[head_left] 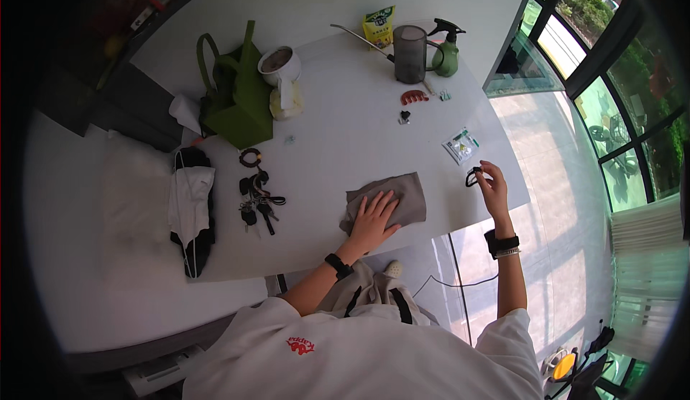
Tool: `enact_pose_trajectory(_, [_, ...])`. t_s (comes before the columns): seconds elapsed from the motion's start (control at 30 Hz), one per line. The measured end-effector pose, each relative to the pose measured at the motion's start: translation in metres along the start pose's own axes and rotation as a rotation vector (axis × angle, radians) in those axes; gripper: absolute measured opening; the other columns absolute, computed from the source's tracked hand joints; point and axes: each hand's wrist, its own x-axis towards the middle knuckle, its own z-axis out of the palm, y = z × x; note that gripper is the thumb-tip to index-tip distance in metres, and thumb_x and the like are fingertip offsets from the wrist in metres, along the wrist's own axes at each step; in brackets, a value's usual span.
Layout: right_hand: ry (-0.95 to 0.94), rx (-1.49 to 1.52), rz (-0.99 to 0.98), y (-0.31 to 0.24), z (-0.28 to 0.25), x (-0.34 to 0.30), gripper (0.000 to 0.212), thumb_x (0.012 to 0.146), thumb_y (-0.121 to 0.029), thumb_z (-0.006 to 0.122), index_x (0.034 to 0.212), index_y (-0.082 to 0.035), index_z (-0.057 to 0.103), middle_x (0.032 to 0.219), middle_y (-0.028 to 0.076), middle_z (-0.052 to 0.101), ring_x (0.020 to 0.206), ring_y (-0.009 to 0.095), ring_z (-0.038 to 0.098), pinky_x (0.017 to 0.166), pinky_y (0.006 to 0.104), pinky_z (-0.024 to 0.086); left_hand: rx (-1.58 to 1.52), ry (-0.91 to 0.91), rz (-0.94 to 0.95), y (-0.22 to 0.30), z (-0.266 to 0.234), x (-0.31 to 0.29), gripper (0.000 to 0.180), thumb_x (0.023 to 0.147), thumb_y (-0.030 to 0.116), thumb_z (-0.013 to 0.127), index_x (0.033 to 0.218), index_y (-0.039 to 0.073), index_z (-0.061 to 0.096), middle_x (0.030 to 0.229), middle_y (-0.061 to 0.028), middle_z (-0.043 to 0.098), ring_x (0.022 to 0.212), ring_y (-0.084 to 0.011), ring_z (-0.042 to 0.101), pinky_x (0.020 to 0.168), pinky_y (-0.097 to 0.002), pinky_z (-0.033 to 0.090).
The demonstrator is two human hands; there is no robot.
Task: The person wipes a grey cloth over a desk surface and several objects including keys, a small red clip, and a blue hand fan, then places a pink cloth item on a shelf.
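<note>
My left hand (371, 224) lies flat with fingers spread on a folded grey-brown cloth (410, 193) near the table's front edge. Toward the table's right edge, my right hand (494, 191) pinches a small black loop (471, 178), which looks like a hair tie, between thumb and fingertips. Just beyond that loop lies a flat white and green packet (461, 146). Farther back are a reddish-brown claw clip (414, 97) and a small black and silver item (405, 117) whose kind I cannot tell.
At the back right stand a grey long-spouted watering can (410, 58), a green spray bottle (447, 55) and a yellow pouch (379, 28). A green tote bag (241, 105), a white pot (280, 66), keys (256, 202) and white and black fabric (192, 202) occupy the left.
</note>
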Motion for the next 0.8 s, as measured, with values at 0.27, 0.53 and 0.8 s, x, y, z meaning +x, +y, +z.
enact_pose_trajectory(0.27, [-0.294, 0.517, 0.238, -0.097, 0.033, 0.051, 0.012, 0.089, -0.011, 0.05, 0.097, -0.003, 0.054, 0.083, 0.004, 0.061, 0.073, 0.009, 0.057, 0.063, 0.0213, 0.047, 0.034, 0.06, -0.06, -0.038, -0.027, -0.069, 0.054, 0.082, 0.041, 0.053, 0.125, 0.01, 0.043, 0.138, -0.0085, 0.03, 0.127, -0.026, 0.028, 0.103, -0.0479, 0.02])
enact_pose_trajectory(0.53, [-0.449, 0.335, 0.056, -0.201, 0.085, 0.135, 0.014, 0.085, -0.008, 0.055, 0.096, 0.0, 0.055, 0.065, 0.0, 0.055, 0.053, 0.005, 0.049, 0.044, 0.0182, 0.037, -0.005, 0.107, -0.053, -0.045, -0.028, -0.067, 0.055, 0.08, 0.039, 0.053, 0.125, 0.009, 0.043, 0.137, -0.0101, 0.031, 0.126, -0.026, 0.029, 0.102, -0.0483, 0.019])
enact_pose_trajectory(0.8, [-0.561, 0.248, -0.209, -0.335, 0.194, 0.221, 0.019, 0.083, -0.005, 0.057, 0.1, 0.003, 0.057, 0.079, 0.004, 0.061, 0.063, 0.007, 0.055, 0.053, 0.0187, 0.044, -0.086, 0.153, -0.033, -0.048, -0.034, -0.07, 0.054, 0.081, 0.037, 0.052, 0.123, 0.006, 0.044, 0.136, -0.0111, 0.032, 0.126, -0.0265, 0.028, 0.102, -0.0498, 0.02])
